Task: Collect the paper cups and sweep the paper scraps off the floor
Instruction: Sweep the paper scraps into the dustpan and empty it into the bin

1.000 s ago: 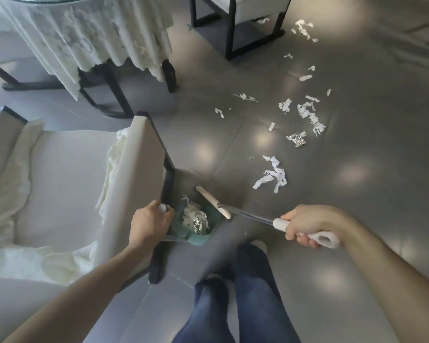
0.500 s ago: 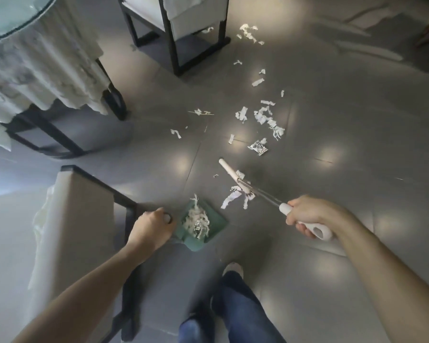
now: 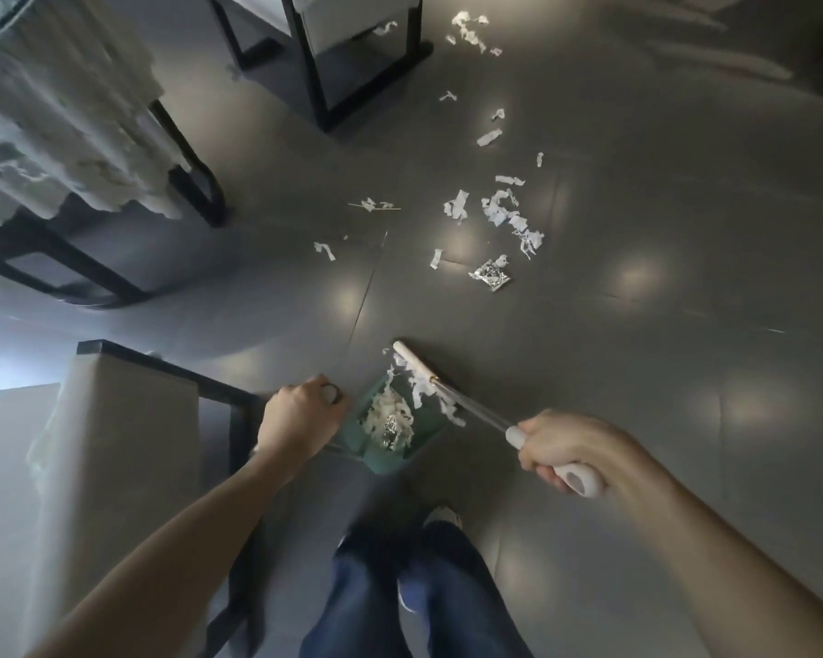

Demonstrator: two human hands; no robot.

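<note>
At far left a lace tablecloth (image 3: 44, 135) is hanging over a black-legged table; below it a pale chair (image 3: 124, 467) with a black frame is standing just beside the person; the left hand (image 3: 295, 420) is clenching round the top of the dustpan's handle, its fingers curled tight; the green dustpan (image 3: 390, 448) is sitting on the grey floor (image 3: 661, 349) in front of the feet, holding a heap of white shreds and a crumpled bit of foil; the broom (image 3: 419, 368) is lying with its pale head at the pan's far lip, with loose scraps touching it; the right hand (image 3: 561, 448) is grasping the broom's white grip; further off, paper scraps (image 3: 509, 216) and a foil wrapper (image 3: 492, 274) are lying scattered across the tiles.
</note>
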